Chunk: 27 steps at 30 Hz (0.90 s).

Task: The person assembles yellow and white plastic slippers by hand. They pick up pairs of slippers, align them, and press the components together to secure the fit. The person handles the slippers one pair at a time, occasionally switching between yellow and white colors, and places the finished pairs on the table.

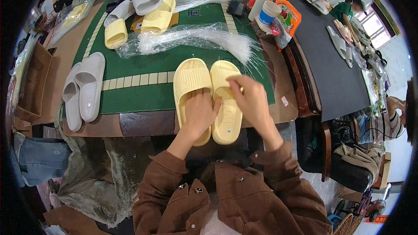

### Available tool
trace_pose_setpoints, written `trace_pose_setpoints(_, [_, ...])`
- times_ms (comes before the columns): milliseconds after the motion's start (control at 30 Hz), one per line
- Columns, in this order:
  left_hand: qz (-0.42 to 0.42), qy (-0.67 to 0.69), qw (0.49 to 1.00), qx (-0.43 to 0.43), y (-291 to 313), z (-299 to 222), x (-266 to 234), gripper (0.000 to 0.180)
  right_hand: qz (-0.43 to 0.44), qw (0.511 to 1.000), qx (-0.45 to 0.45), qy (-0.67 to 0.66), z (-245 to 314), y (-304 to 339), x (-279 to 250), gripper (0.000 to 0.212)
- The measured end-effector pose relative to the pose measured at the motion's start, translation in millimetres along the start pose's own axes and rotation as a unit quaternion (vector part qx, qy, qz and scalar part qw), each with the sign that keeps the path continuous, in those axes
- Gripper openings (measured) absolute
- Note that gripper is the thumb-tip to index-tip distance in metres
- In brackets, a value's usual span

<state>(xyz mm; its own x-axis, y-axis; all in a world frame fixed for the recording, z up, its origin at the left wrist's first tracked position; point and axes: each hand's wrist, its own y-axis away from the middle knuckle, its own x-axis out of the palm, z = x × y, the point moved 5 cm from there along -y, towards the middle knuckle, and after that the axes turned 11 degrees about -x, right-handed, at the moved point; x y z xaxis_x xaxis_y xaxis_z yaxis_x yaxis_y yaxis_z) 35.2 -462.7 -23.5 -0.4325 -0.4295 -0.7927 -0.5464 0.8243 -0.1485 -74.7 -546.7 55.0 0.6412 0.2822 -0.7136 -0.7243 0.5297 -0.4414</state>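
Note:
Two pale yellow slide slippers lie side by side at the near edge of the table, toes pointing away from me. My left hand (200, 109) reaches into the left slipper (191, 75), its fingers hidden under the ribbed strap and its thumb out by the gap between the pair. Over the right slipper (226, 122), my right hand (251, 95) is closed in a pinch beside the strap. Whatever its fingertips hold is too small to make out. A small white size sticker is on that slipper's heel.
A bundle of clear plastic strands (191, 41) lies on the green mat (143, 63) beyond the slippers. Grey slippers (89, 85) rest at the left; more yellow and grey ones (159, 15) lie farther back. Cups (269, 12) and an orange packet (288, 17) stand far right. Other people sit around.

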Motion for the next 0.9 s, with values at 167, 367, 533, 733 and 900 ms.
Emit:
trace_pose_setpoints(167, [-0.018, -0.007, 1.000, 0.001, -2, 0, 4, 0.039, -0.061, 0.998, 0.026, -0.002, -76, -68, 30, 0.021])
trace_pose_setpoints(367, [-0.042, -0.022, 0.999, 0.011, -1, 5, 4, 0.039, 0.061, 0.997, 0.030, 0.048, -85, -94, 67, 0.019])
trace_pose_setpoints(533, [-0.021, -0.015, 1.000, -0.006, 0, 1, 0, 0.040, 0.067, 0.998, 0.009, 0.002, -88, -99, 84, 0.017])
trace_pose_setpoints(733, [-0.036, -0.047, 0.998, 0.011, -1, 2, 2, 0.043, 0.059, 0.996, 0.032, -0.057, -77, -100, 88, 0.018])
trace_pose_setpoints(900, [-0.011, -0.027, 1.000, -0.011, 0, 6, 2, 0.042, 0.081, 0.980, 0.050, -0.174, -64, -115, 109, 0.019])
